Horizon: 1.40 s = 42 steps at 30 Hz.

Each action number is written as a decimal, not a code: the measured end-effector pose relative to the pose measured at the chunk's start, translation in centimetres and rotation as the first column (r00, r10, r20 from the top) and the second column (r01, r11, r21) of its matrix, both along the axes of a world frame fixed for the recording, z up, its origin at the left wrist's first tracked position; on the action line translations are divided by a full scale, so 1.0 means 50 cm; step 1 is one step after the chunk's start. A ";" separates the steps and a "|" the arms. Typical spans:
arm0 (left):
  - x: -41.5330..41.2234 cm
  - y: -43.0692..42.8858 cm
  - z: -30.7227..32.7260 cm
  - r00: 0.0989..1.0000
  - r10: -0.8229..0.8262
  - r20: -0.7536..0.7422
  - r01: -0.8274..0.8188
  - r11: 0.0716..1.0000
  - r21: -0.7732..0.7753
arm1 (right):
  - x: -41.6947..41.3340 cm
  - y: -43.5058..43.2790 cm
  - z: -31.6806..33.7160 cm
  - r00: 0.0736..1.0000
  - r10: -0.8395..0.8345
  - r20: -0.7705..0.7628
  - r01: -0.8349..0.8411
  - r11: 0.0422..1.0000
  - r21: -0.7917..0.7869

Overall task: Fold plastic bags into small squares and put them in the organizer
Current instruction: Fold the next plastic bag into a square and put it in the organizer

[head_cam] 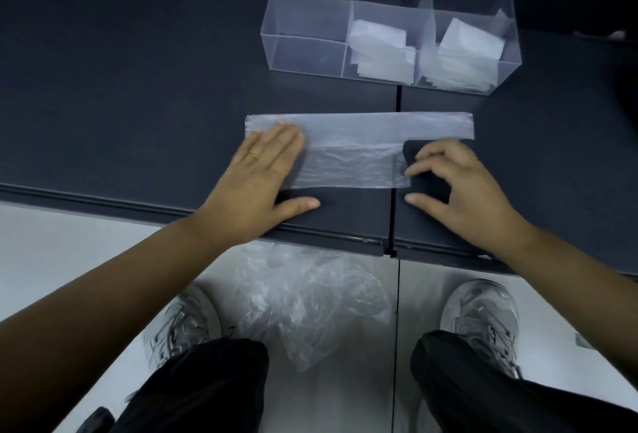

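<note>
Two hands: both mine are on the desk (138, 87), one at each end of the plastic bag (355, 142).
Plastic bag: it lies flat near the near edge of the desk, as a long strip from left to right, across the seam between the two desk tops. Its far band reaches more to the right than its near part.
Left hand (262, 173): it lies flat on the left end of the bag; the fingers (276, 142) are straight and close together, the thumb is spread out on the bare desk. One finger has a gold ring (253, 156).
Right hand (452, 184): its fingers (424, 170) are bent, with the tips at the right edge of the near part of the bag; the thumb is apart, on the desk. I cannot tell if they really hold the edge.
Organizer (310, 18): a clear box, far from me and a bit to the right, well apart from the bag.
Folded bags: white squares are in the middle compartment (378, 39) and in the right compartment (471, 40).
Loose bags (310, 298): a crumpled clear pile on the floor, between my shoes.
</note>
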<state>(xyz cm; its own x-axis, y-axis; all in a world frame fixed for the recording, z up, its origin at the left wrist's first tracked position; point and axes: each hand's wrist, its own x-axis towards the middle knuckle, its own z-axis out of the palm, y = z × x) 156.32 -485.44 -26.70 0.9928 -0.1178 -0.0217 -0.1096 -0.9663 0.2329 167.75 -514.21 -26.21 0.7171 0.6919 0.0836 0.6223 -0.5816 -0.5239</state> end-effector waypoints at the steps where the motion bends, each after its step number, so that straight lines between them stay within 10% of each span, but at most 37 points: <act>1: 0.002 -0.016 0.000 0.999 -0.041 -0.016 0.041 0.998 -0.046 | -0.005 0.002 -0.001 1.000 0.003 -0.003 -0.003 1.000 0.001; 7: 0.011 -0.059 -0.012 0.995 -0.068 -0.069 0.061 0.993 -0.098 | 0.010 0.035 -0.001 1.000 0.018 0.014 -0.017 0.999 -0.043; 13: 0.023 -0.074 -0.011 0.977 -0.016 0.213 0.029 0.998 -0.059 | 0.024 0.026 0.047 0.928 -0.042 -0.371 0.042 0.999 -0.010; 22: 0.017 -0.090 0.011 0.961 -0.050 0.271 0.069 0.996 -0.059 | -0.048 0.102 0.045 0.979 0.149 0.141 -0.106 0.955 -0.277; 26: 0.013 -0.072 0.026 0.980 0.075 0.183 -0.038 0.980 -0.195 | -0.018 0.104 0.017 0.995 -0.047 0.093 0.048 0.999 -0.008; 30: 0.001 -0.003 0.035 0.945 0.323 0.054 -0.270 0.862 -0.430 | 0.037 0.080 0.025 0.918 -0.240 -0.317 0.294 0.946 0.134; 38: 0.019 0.077 0.028 0.726 0.642 -0.246 -0.610 0.435 -0.662 | 0.073 0.108 -0.002 0.783 -0.400 -0.476 0.526 0.834 0.166; 42: 0.017 0.050 0.035 0.695 0.707 0.132 -0.587 0.663 -0.465 | 0.079 0.109 -0.008 0.780 -0.426 -0.458 0.539 0.829 0.147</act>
<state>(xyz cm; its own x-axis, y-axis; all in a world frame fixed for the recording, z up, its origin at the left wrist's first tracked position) 157.16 -482.93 -24.96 0.7680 0.6185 0.1664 0.3941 -0.6612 0.6384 171.69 -508.77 -26.62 0.9590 0.2380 -0.1540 0.0053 -0.5582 -0.8297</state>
